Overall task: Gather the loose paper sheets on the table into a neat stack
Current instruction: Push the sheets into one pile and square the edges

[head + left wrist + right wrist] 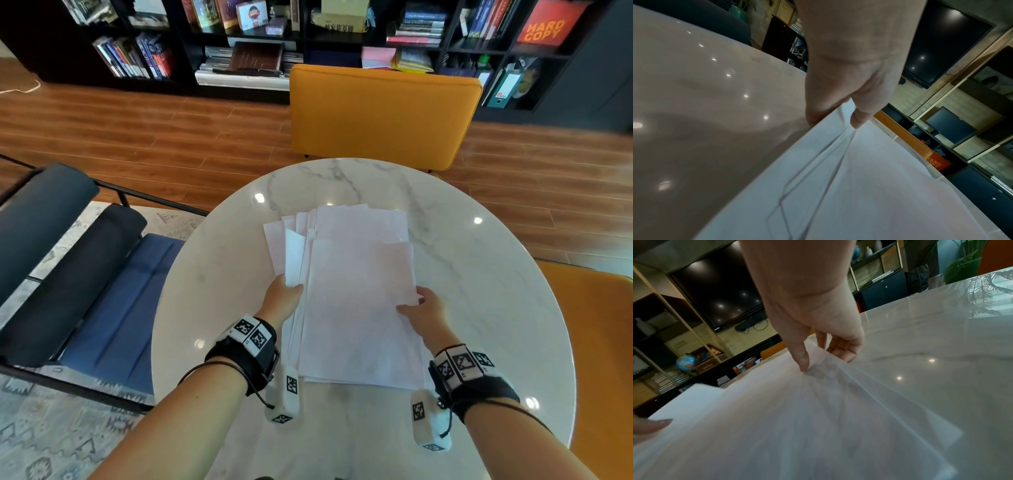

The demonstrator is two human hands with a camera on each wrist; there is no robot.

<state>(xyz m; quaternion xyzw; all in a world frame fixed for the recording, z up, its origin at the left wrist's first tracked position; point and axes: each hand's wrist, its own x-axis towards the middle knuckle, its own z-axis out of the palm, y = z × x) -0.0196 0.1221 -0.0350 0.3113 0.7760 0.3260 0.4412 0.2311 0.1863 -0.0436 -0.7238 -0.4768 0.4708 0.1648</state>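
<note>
Several white paper sheets (356,294) lie in a loose, fanned pile on the round white marble table (496,308). My left hand (284,294) grips the pile's left edge, thumb on top and fingers under the sheets (869,186). My right hand (423,308) pinches the right edge, thumb pressing down on the top sheet (818,418) with the fingers (840,348) curled beneath. The sheets' far ends are staggered and spread to the left. The near part of the pile is lifted a little off the table.
An orange chair (380,113) stands at the table's far side, another orange seat (603,359) at the right. A blue lounge chair (68,274) sits to the left. Dark bookshelves (308,34) line the back wall.
</note>
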